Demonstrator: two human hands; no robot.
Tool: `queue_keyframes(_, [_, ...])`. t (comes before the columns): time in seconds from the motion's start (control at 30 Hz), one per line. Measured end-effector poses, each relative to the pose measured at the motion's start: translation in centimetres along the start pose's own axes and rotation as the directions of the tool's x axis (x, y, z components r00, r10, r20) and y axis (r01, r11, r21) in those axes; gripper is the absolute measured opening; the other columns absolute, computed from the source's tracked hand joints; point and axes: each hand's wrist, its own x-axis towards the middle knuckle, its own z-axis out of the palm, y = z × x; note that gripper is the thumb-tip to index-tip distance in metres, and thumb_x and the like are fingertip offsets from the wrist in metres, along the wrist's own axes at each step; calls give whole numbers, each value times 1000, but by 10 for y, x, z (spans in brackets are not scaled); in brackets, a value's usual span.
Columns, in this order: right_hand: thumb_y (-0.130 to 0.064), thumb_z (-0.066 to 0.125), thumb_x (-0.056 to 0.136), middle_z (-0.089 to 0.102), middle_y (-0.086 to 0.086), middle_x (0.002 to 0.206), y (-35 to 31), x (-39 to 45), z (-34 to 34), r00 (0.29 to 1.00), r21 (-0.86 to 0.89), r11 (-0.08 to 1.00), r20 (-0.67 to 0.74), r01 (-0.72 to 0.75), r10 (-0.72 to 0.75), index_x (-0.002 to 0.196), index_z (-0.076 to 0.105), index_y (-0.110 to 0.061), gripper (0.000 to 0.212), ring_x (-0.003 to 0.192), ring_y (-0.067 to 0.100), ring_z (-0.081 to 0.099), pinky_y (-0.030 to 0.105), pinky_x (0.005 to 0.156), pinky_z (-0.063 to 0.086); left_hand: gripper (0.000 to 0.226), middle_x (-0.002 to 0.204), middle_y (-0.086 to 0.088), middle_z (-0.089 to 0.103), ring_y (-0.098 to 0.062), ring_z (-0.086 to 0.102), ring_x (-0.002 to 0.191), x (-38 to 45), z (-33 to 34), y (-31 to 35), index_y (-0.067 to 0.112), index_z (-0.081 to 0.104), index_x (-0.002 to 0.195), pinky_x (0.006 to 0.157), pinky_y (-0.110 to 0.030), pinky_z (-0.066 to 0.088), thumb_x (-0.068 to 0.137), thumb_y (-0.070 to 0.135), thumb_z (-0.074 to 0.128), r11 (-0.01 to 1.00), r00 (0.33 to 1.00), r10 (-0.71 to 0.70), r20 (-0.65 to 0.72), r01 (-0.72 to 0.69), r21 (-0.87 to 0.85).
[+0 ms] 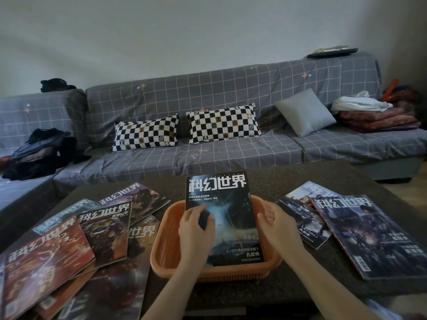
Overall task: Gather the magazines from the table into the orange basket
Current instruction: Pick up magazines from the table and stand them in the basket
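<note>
An orange basket (164, 245) sits on the dark table in front of me. A dark blue magazine (219, 199) lies tilted in it, its near end down inside and its far end resting over the far rim. My left hand (196, 229) lies flat on the cover with fingers spread. My right hand (275, 225) touches the magazine's right edge, fingers apart. Several magazines (69, 241) are scattered in an overlapping pile on the left. Three more magazines (360, 229) lie overlapped on the right.
The dark speckled table (288, 183) runs to a grey checked sofa (231, 155) behind it. On the sofa are two checkered pillows (145, 132), a grey cushion (305, 112), dark clothes (39, 151) at left and folded blankets (379, 118) at right.
</note>
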Motion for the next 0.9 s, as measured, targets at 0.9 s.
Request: queue_keyframes(0.9, [-50, 46, 91, 48, -1, 139, 203, -46, -170, 899, -425, 792, -206, -437, 386, 133, 48, -26, 48, 133, 19, 35, 40, 110, 28, 37, 109, 7, 60, -13, 59, 105, -92, 241, 115, 12, 54, 129, 97, -38, 50, 95, 26, 56, 909, 739, -186, 648, 379, -171])
